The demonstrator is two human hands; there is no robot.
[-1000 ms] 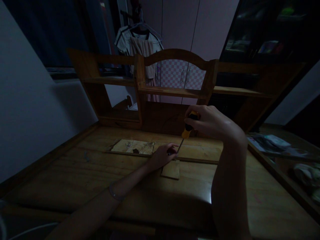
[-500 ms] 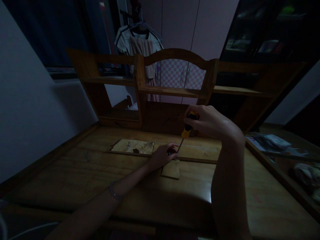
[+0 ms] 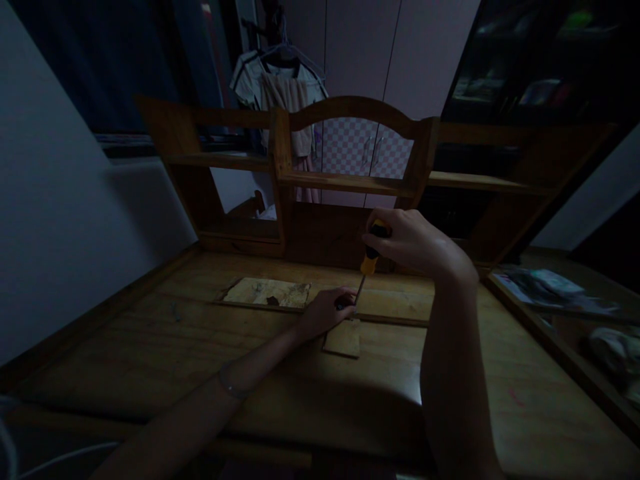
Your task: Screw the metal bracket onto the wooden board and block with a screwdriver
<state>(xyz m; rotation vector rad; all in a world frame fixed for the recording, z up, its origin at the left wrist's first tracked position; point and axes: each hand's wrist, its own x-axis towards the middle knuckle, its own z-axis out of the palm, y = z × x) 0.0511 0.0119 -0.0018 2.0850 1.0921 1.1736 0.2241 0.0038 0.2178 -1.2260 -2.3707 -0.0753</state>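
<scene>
My right hand [image 3: 407,241] is closed round the black and yellow handle of a screwdriver [image 3: 368,260], held nearly upright. Its thin shaft points down to a spot at the back edge of a small wooden block [image 3: 343,339] lying on the wooden desk [image 3: 150,347]. My left hand [image 3: 325,310] rests on the desk at the tip, its fingers pinched round something small and dark that I cannot make out. A long flat wooden board [image 3: 270,293] lies just behind the block.
A wooden shelf unit [image 3: 350,180] stands at the back of the desk. Clothes [image 3: 280,87] hang behind it. Papers and clutter [image 3: 550,287] lie on a surface to the right. A white wall [image 3: 60,220] runs along the left.
My right hand and the screwdriver handle have shifted slightly left, standing the shaft more upright. My left hand has stayed at the tip.
</scene>
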